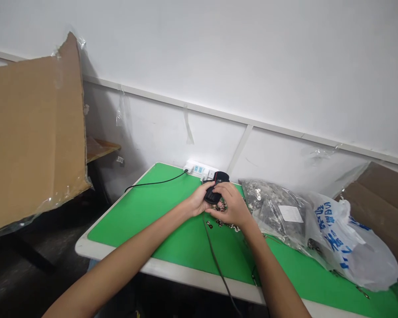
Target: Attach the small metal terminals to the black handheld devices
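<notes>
hidden: black object (213, 194) partly behind hands (230, 207) | too small: metal bits (226, 225)

This looks like a bare workshop or small assembly room, not a home. A white bench (172, 274) carries a green work mat (135, 216), with loose metal parts (227, 225) scattered across it and a clear bag of more parts (275, 212) close by. A power strip (199, 169) sits against the plain white wall (252, 66), with strips of tape (187, 126) stuck on it, and large cardboard sheets (29, 132) lean nearby.
</notes>
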Tool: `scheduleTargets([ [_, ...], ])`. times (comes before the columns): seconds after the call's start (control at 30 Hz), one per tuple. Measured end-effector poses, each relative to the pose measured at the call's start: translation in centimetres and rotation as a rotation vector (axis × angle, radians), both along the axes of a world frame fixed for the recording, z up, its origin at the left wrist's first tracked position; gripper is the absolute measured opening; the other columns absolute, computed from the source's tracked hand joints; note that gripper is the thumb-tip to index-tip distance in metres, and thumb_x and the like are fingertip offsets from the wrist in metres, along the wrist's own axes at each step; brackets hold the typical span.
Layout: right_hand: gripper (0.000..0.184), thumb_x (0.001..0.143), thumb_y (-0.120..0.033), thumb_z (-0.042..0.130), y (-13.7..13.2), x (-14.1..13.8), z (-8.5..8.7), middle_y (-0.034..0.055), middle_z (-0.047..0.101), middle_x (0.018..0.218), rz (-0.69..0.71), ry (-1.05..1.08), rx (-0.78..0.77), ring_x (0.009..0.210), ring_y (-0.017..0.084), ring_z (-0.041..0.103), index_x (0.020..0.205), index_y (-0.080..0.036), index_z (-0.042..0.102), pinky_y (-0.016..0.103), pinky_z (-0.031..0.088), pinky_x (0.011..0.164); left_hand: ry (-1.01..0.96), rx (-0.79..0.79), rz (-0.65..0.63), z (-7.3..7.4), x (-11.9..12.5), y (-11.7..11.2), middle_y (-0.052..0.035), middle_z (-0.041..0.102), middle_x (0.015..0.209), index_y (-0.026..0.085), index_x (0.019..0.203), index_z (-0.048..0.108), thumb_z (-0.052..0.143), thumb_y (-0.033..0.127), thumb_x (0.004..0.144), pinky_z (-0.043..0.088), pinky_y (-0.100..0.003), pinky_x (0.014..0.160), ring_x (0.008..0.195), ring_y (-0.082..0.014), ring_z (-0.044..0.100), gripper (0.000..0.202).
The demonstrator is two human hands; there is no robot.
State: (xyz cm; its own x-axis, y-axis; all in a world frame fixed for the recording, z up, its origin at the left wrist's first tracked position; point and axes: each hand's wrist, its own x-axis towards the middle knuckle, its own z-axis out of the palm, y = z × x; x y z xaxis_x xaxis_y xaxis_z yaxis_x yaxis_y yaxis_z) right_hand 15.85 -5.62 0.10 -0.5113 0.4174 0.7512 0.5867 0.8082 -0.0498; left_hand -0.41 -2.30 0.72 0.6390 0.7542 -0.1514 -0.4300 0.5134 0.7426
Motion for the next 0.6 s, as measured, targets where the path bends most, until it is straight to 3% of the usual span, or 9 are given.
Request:
scheduleTargets([
  [0.6, 0.035, 0.088, -0.038, 0.07, 0.22, -0.04, -0.73, 0.0127, 0.069, 0.108, -0.058, 0.012, 0.085, 0.098, 0.03, 0.065, 0.118, -0.024, 0.059, 0.049, 0.053, 0.085, -0.038, 0.039, -0.037, -0.05, 0.15, -0.49, -0.0093, 0.065, 0.058, 0.01, 0.079, 0.065, 0.034, 0.023, 0.103, 0.051, -0.023, 0.046, 0.048, -0.0166, 0.063, 0.042],
])
